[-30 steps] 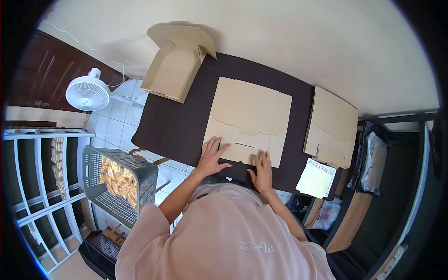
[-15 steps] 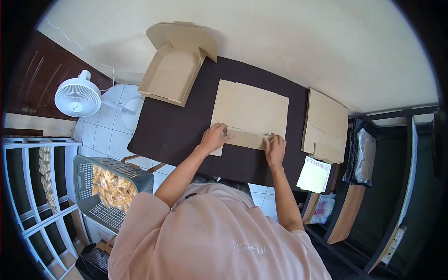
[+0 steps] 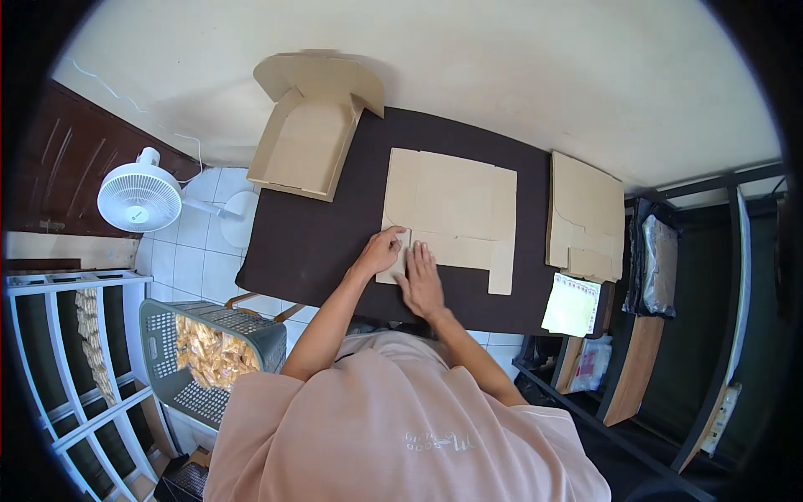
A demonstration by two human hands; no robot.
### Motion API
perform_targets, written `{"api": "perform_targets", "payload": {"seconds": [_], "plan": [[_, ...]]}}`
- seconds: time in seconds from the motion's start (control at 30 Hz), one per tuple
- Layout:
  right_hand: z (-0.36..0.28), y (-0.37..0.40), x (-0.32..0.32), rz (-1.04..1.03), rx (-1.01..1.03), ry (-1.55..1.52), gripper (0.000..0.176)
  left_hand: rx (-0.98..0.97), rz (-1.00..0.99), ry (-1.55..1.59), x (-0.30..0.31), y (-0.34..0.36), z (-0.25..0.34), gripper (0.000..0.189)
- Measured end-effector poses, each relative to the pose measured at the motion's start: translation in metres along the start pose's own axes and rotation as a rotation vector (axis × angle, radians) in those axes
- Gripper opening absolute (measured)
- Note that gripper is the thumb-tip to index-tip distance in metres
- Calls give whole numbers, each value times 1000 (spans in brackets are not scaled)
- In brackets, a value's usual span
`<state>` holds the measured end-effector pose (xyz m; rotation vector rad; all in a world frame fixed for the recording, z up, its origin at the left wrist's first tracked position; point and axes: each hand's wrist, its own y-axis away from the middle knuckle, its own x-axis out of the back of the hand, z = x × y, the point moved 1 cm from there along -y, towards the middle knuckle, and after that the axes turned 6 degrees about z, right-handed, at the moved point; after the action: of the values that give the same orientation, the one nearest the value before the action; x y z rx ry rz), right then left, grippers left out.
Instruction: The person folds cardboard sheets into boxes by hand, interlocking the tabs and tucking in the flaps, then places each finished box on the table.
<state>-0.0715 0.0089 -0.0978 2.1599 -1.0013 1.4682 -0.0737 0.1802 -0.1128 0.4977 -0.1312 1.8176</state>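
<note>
Under both hands lies a flat cardboard sheet [image 3: 452,209] on the dark table [image 3: 309,234]. Left hand [image 3: 383,249] curls loosely on its near-left corner; right hand [image 3: 422,280], just beside, presses open-palmed, gripping nothing.

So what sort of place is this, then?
Likely a small home packing room: a flat cardboard blank on a dark table, a folded box beside it, and a basket full of packets.

A single head-worn camera looks steeply down over the person's shoulders [image 3: 401,410]. Its wide, rounded view takes in the whole table [image 3: 309,234] beyond the fingers [image 3: 417,258], from well above.
</note>
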Motion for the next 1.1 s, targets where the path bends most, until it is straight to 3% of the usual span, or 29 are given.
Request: {"api": "perform_targets", "payload": {"seconds": [0.07, 0.2, 0.27, 0.37, 0.43, 0.5, 0.57, 0.6, 0.67, 0.7, 0.77, 0.8, 0.87, 0.9, 0.97, 1.1], "plan": [[32, 16, 20, -71, 43, 47, 68, -31, 2, -33, -3, 5, 3, 40], [77, 34, 40, -10, -34, 198, 68, -17, -18, -33, -3, 11, 3, 40], [98, 34, 30, 181, -404, 306, 71, -9, -29, -19, -3, 10, 3, 40], [82, 19, 19, 196, -560, 279, 76, -28, -8, -2, -4, 12, 3, 41], [55, 11, 16, 85, -453, 310, 79, -28, 16, 16, -5, 11, -1, 40], [24, 11, 15, 52, -233, 109, 73, -53, 50, 54, -7, 10, 0, 38], [-1, 12, 26, 186, 5, 24, 53, -71, 83, 88, -11, 11, 2, 38], [-4, 10, 43, 190, 2, 29, 53, -79, 84, 41, -14, 11, 3, 41], [-1, 10, 70, -299, -311, -455, 42, -90, 79, -3, -18, 12, 7, 46], [8, 17, 72, 127, -186, -388, 47, -69, 54, -39, -18, 17, 13, 47], [43, 27, 91, 434, -400, -397, 44, -54, 28, -68, -19, 22, 30, 53], [69, 32, 96, 528, -658, -375, 42, -58, -13, -68, -21, 28, 38, 52], [107, 40, 123, 689, -751, -167, 32, -104, -64, -105, -33, 40, 39, 55], [130, 47, 125, 627, -834, -90, 27, -107, -65, -103, -39, 47, 43, 55], [181, 61, 110, 499, -863, -115, 31, -96, -66, -503, -52, 63, 63, 50], [199, 49, 104, 298, -905, -130, 39, -73, -119, -636, -68, 56, 89, 39]]}}
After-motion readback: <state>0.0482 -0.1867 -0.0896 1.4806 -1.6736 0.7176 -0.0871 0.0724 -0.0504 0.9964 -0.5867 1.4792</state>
